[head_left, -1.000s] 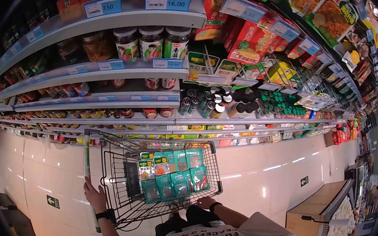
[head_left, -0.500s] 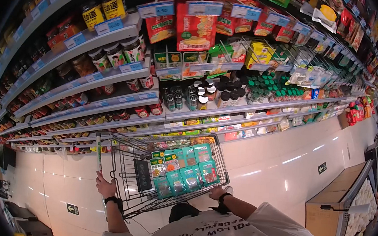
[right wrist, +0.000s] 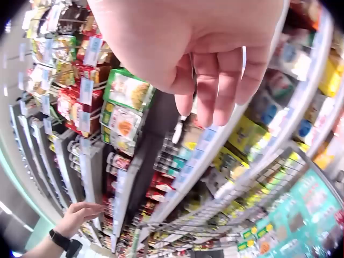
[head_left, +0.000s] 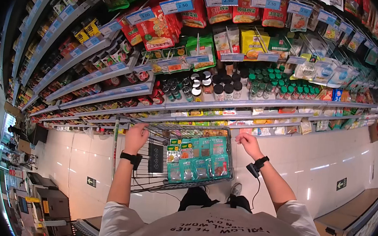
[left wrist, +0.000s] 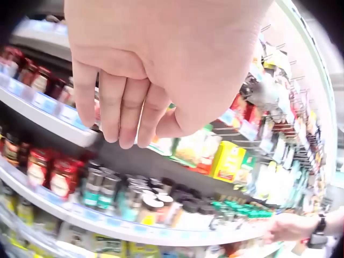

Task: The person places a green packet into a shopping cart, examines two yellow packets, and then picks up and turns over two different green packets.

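My left hand point(head_left: 136, 138) is over the handle end of a wire shopping cart point(head_left: 231, 162), its fingers loosely bent and holding nothing in the left wrist view. Beyond the cart's right end, my right hand point(head_left: 248, 145) hangs in the air toward the shelves. In the right wrist view its fingers point(right wrist: 207, 88) droop loosely, nothing between them. Several teal packets point(head_left: 200, 169) lie in two rows in the cart, a few smaller green-and-white ones point(head_left: 173, 154) beside them. Small jars with green caps point(head_left: 287, 90) and black caps point(head_left: 228, 92) stand on the shelf in front.
Red pouches point(head_left: 156, 29) hang on hooks above the jars. Tiered shelves of jars point(head_left: 88, 31) run along the left. A cardboard-sided display stand point(head_left: 348, 215) is at the lower right, with tiled floor point(head_left: 295, 173) between it and the shelves.
Both hands have come away from the cart and risen toward the shelves, the left off the handle, the right off the near side. The view has turned toward the hanging pouches and green-capped jars.
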`<state>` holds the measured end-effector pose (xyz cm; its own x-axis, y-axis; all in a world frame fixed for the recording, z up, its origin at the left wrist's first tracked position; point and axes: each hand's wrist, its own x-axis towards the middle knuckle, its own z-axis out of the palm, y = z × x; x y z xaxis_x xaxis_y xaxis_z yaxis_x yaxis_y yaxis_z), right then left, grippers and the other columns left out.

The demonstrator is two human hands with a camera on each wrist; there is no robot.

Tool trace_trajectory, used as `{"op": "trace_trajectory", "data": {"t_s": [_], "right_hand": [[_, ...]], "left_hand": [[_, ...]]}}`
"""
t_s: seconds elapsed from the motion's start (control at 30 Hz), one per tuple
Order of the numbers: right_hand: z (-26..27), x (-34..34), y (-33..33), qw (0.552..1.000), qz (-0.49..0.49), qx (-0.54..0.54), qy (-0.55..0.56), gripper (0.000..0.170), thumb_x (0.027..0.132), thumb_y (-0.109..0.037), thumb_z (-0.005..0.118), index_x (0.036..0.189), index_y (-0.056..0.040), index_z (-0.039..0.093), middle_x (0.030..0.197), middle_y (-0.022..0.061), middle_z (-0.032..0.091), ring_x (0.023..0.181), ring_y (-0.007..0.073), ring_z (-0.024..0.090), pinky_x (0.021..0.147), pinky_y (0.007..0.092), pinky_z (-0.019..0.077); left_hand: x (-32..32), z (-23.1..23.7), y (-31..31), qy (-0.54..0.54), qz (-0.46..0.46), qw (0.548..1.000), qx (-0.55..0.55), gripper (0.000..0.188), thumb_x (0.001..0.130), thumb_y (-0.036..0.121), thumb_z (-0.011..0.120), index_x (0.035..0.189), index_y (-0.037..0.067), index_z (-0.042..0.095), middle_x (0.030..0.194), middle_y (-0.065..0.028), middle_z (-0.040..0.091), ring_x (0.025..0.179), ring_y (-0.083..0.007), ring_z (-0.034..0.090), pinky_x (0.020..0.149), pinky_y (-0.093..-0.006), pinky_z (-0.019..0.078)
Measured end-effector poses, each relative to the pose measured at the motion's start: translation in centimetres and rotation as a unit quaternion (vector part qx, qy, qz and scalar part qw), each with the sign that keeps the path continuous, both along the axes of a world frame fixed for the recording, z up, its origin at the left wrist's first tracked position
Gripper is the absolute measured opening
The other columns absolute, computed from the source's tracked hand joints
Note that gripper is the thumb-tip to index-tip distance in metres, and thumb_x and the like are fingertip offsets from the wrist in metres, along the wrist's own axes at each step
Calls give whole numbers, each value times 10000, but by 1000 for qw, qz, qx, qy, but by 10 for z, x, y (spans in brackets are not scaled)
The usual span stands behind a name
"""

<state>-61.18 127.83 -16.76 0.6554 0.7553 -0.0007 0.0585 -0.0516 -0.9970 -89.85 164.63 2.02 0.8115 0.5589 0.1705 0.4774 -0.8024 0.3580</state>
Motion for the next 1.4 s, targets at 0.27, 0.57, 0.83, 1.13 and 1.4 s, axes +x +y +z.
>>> {"op": "trace_trajectory", "data": {"t_s": [0.27,0.57,0.83,1.13,1.4], "right_hand": [[123,128,187,966,-109,102,-212,485,801,-109,567,1274,-33,491,1190,160,584,1053,287,585,913,369,458],[166,152,270,977,-116,98,-150,654,857,-133,599,1426,-17,299,1256,152,547,1120,198,536,934,294,426],[134,157,279,953,-206,34,-218,505,723,-86,731,1166,5,506,1054,167,629,925,249,624,803,324,483],[147,167,278,981,-106,34,-157,390,760,-114,710,1123,-35,592,976,94,677,868,162,630,789,293,477],[168,142,259,978,-74,-11,-197,330,787,-169,691,1074,-19,622,925,118,694,863,189,659,755,317,500]], "left_hand": [[222,-11,-42,-204,-130,964,-114,532,810,191,591,1300,18,476,1277,-217,527,1148,-380,523,952,-404,434],[333,-32,16,-345,-18,913,-217,712,787,183,644,1393,-10,323,1373,-256,414,1237,-401,445,992,-402,402],[343,-51,34,-325,-60,929,-166,872,753,235,728,1445,35,238,1364,-266,388,1267,-420,376,1058,-443,320],[338,-48,25,-334,-89,917,-198,757,771,114,677,1426,24,309,1350,-173,435,1174,-279,510,794,-300,511],[276,-32,11,-268,-64,915,-295,679,827,199,624,1418,36,334,1391,-211,421,1260,-301,456,954,-366,436]]}}
